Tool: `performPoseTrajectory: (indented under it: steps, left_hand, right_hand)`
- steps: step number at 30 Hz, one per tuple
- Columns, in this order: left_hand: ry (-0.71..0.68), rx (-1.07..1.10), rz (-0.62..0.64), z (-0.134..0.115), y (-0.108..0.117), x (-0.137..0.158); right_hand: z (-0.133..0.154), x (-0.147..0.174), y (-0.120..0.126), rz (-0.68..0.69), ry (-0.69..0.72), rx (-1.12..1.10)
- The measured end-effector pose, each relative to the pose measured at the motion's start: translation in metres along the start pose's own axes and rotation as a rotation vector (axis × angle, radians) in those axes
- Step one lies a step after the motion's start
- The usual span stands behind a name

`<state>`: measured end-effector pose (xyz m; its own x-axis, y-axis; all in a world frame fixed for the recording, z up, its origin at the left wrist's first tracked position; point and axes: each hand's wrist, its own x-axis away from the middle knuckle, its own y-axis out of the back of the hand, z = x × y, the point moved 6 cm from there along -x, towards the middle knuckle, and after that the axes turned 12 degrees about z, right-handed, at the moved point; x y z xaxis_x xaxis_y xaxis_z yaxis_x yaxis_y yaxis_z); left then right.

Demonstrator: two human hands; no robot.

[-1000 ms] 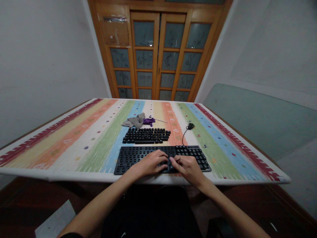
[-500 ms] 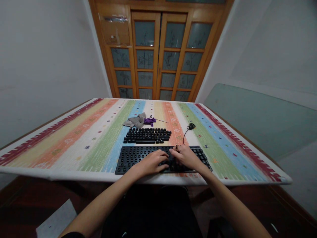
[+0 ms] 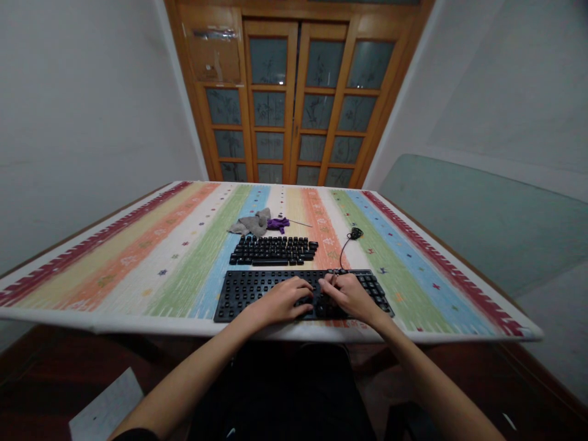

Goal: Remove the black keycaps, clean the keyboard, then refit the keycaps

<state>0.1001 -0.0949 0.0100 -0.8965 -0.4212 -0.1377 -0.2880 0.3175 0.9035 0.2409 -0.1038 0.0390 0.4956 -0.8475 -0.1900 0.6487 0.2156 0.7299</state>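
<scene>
A black keyboard (image 3: 239, 289) lies near the table's front edge, its left part stripped down to bare switch posts. On the right, the number pad (image 3: 371, 285) appears to carry keys. My left hand (image 3: 290, 299) rests on the keyboard's middle with fingers apart, holding nothing visible. Just to its right, my right hand (image 3: 345, 295) is closed over the keyboard, thumb and fingers pinched around something small that I cannot make out. Behind the keyboard, loose black keycaps (image 3: 274, 250) are laid out in keyboard rows. The keys under my right hand are hidden.
Past the keycaps lie a grey cloth (image 3: 253, 223), a purple cloth (image 3: 278, 225) and a thin dark rod (image 3: 301, 223). A coiled black cable (image 3: 354, 234) runs back from the keyboard. A striped cloth covers the table (image 3: 151, 257). Wooden doors (image 3: 294, 104) stand beyond.
My right hand has shifted slightly rightward and down, and its fingers have turned lower over the keyboard. The small brownish thing above its fingertips is now less visible. My left hand stays put.
</scene>
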Motion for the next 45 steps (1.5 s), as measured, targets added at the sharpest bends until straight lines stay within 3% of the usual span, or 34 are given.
performPoseTrajectory:
  steps: [3, 6, 13, 16, 26, 32, 38, 45]
  left_hand:
    - [-0.014, 0.001, 0.0, 0.0, 0.0, 0.0]
    - [-0.02, 0.005, 0.005, 0.0, -0.001, -0.001]
    - [-0.008, 0.011, 0.013, -0.001, 0.0, -0.001]
    - [-0.004, 0.012, 0.013, -0.002, 0.002, 0.0]
    - [-0.026, 0.029, -0.039, -0.012, 0.017, -0.01]
    - [-0.056, 0.088, -0.083, -0.013, 0.027, -0.019]
    - [-0.007, -0.004, -0.201, 0.015, 0.046, -0.035]
    - [0.075, -0.308, -0.065, 0.048, 0.04, -0.064]
  right_hand:
    - [0.016, 0.012, 0.0, -0.024, 0.11, 0.142]
    - [0.012, 0.019, 0.002, -0.051, 0.089, 0.16]
    - [-0.037, 0.01, 0.008, -0.116, -0.274, -0.228]
    - [-0.044, 0.0, 0.004, -0.085, -0.344, -0.3]
    - [-0.025, -0.011, 0.016, -0.125, -0.232, -0.22]
    - [-0.019, -0.003, 0.025, -0.205, -0.151, -0.024]
    - [-0.025, 0.013, 0.03, -0.273, -0.167, 0.002]
    - [-0.027, 0.032, 0.037, -0.31, -0.161, -0.03]
